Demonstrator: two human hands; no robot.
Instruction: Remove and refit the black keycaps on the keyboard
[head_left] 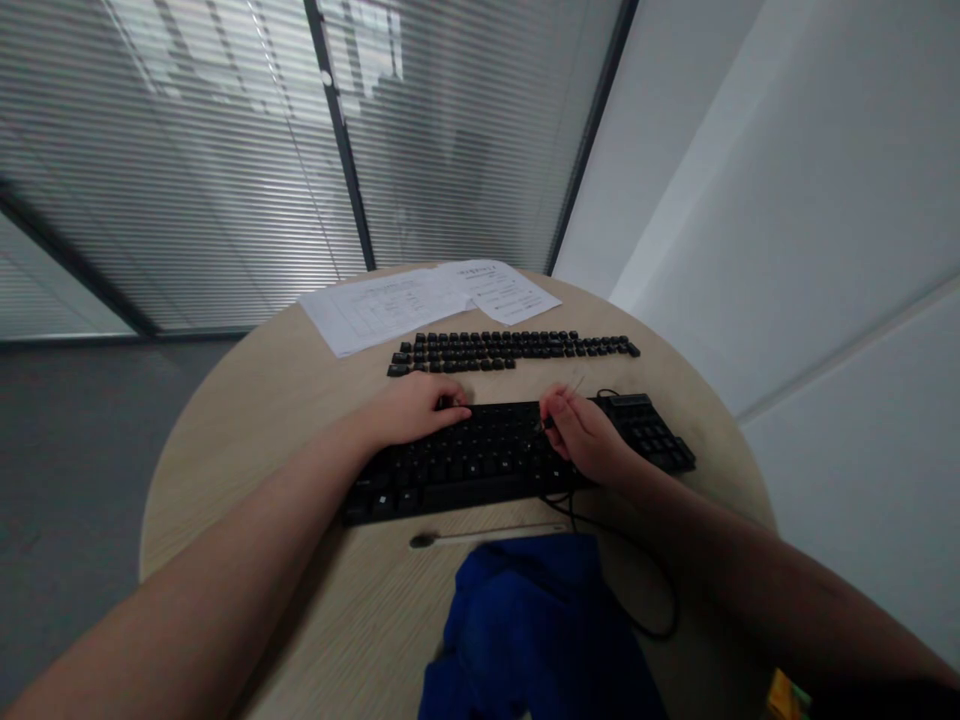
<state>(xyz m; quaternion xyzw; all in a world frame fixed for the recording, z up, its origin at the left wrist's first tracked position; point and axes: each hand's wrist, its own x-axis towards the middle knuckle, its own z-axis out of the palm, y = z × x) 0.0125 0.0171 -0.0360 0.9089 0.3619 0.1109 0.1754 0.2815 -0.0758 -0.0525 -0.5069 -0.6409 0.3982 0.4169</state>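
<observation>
black kbd (480,462) mid round table (262,420), loose keycaps (510,350) rowed behind | L hand (416,408) palm-down on far edge, fingers curled, bracing | R hand (586,437) pinching thin stick (575,387) at keys | step: prob. working betw keys; needs light steady tip

Left hand (417,408) resting on black keyboard (480,462); right hand (592,438) pinching thin stick (573,388) over keys; loose keycaps (517,348) behind.

Round pale wood-grain table (247,420), black keyboard (480,465) at its middle, rows of loose keycaps (510,350) beyond it, paper sheets (420,300) near the far edge, slim stick (487,533) and blue cloth (540,620) on the near side, black cable (652,610) looping at right
</observation>
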